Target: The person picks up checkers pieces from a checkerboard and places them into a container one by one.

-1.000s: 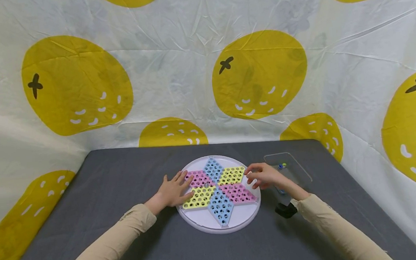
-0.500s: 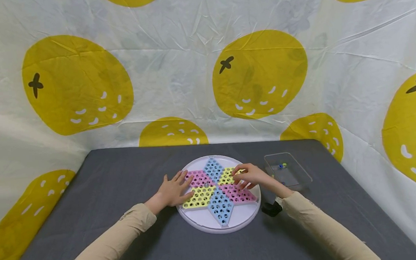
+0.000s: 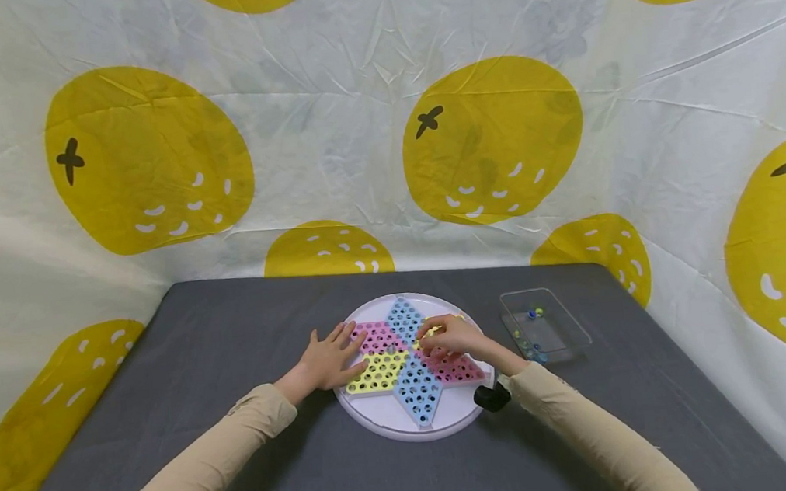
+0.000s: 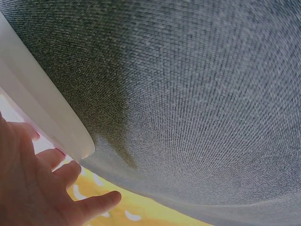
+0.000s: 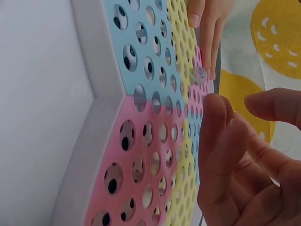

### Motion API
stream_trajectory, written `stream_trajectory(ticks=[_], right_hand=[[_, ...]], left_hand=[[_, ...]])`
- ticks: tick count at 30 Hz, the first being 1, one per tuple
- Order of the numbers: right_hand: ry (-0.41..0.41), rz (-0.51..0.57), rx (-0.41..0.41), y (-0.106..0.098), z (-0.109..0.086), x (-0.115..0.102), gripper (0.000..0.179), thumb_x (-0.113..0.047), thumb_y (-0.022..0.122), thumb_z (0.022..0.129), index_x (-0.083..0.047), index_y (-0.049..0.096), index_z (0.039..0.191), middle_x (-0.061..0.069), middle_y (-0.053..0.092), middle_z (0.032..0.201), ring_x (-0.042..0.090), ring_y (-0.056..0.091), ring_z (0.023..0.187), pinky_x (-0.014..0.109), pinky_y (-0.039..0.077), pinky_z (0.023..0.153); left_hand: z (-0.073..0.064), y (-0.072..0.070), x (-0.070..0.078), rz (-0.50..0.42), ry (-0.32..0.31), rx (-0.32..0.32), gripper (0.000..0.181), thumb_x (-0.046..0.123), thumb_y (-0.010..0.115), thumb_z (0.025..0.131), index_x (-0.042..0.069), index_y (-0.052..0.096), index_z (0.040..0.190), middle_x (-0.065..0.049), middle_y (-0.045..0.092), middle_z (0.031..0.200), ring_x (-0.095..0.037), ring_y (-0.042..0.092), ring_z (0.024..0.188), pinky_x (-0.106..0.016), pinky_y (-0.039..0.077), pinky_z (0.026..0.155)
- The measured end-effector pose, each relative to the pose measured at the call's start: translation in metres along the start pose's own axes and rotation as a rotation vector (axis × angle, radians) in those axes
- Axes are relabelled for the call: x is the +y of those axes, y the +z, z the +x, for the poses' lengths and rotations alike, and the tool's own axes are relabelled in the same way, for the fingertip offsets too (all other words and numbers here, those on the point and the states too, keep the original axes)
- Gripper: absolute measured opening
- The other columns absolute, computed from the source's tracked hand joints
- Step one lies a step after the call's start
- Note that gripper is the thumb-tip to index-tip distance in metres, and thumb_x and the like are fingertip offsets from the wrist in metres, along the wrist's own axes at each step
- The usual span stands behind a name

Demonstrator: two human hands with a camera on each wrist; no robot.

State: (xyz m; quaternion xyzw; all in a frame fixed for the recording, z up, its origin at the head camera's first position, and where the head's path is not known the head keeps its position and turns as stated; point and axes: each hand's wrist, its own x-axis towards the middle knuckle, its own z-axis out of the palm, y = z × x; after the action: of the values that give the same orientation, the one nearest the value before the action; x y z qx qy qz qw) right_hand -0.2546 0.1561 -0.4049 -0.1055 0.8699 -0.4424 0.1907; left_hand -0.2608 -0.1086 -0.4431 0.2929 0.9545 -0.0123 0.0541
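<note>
A round white Chinese checkers board (image 3: 380, 418) bears a pink, yellow and blue star of holes. My left hand (image 3: 326, 362) lies with spread fingers on its left edge, over the pink and yellow points. Bent over the right half of the star, my right hand (image 3: 451, 335) has its fingertips near the centre. In the right wrist view, its fingers (image 5: 218, 155) are curled close above the holes; whether they hold something small, I cannot tell. One clear marble (image 5: 200, 75) sits on the pink section near the left hand.
A clear plastic box (image 3: 560, 324) stands right of the board, with several blue, green and yellowish marbles (image 3: 532, 350) inside. Dark grey cloth (image 3: 280, 474) covers the table. Behind hangs a white curtain (image 3: 329, 157) with yellow fruit prints.
My right hand has moved left from the board's right edge to near the star's centre, uncovering the box of marbles. The left hand has stayed in place.
</note>
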Motion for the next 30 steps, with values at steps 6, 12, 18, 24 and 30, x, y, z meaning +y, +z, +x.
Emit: stream_trajectory(ticks=[6, 12, 18, 24, 30], right_hand=[[0.004, 0.020, -0.005, 0.010, 0.007, -0.001, 0.024, -0.018, 0.059, 0.084, -0.004, 0.062, 0.103, 0.013, 0.070, 0.083, 0.011, 0.057, 0.054, 0.028, 0.047, 0.050], [0.007, 0.018, -0.006, 0.019, 0.017, 0.001, 0.023, -0.019, 0.061, 0.084, -0.007, 0.064, 0.102, 0.011, 0.069, 0.080, 0.011, 0.059, 0.052, 0.025, 0.046, 0.047], [0.016, 0.015, -0.005, 0.027, 0.023, 0.001, 0.022, -0.019, 0.062, 0.083, -0.008, 0.064, 0.102, 0.010, 0.070, 0.078, 0.012, 0.061, 0.052, 0.024, 0.044, 0.046], [0.026, 0.023, -0.005, 0.035, 0.026, -0.003, 0.020, -0.017, 0.061, 0.084, -0.007, 0.064, 0.101, 0.009, 0.069, 0.075, 0.013, 0.062, 0.053, 0.021, 0.043, 0.045], [0.025, 0.012, -0.004, 0.038, 0.029, -0.002, 0.019, -0.019, 0.061, 0.085, -0.009, 0.063, 0.101, 0.005, 0.068, 0.072, 0.015, 0.064, 0.054, 0.020, 0.038, 0.042]], left_hand=[[0.000, 0.001, 0.000, -0.004, -0.004, 0.000, 0.062, 0.052, 0.034, 0.092, 0.018, 0.024, 0.144, -0.011, 0.021, 0.150, -0.032, 0.019, 0.138, -0.066, 0.020, 0.098], [0.001, 0.001, 0.000, 0.006, -0.013, 0.000, 0.062, 0.052, 0.034, 0.092, 0.019, 0.024, 0.144, -0.010, 0.021, 0.150, -0.031, 0.020, 0.138, -0.065, 0.021, 0.099], [0.000, 0.000, 0.001, 0.003, -0.017, -0.004, 0.061, 0.052, 0.033, 0.092, 0.019, 0.025, 0.143, -0.011, 0.022, 0.150, -0.031, 0.021, 0.138, -0.065, 0.021, 0.098], [0.000, 0.000, 0.002, 0.008, -0.024, -0.007, 0.062, 0.052, 0.033, 0.092, 0.019, 0.025, 0.143, -0.010, 0.022, 0.150, -0.031, 0.021, 0.137, -0.065, 0.022, 0.098], [0.000, -0.002, 0.002, -0.001, -0.026, -0.012, 0.062, 0.052, 0.034, 0.092, 0.019, 0.025, 0.143, -0.011, 0.022, 0.150, -0.031, 0.020, 0.138, -0.066, 0.021, 0.098]])
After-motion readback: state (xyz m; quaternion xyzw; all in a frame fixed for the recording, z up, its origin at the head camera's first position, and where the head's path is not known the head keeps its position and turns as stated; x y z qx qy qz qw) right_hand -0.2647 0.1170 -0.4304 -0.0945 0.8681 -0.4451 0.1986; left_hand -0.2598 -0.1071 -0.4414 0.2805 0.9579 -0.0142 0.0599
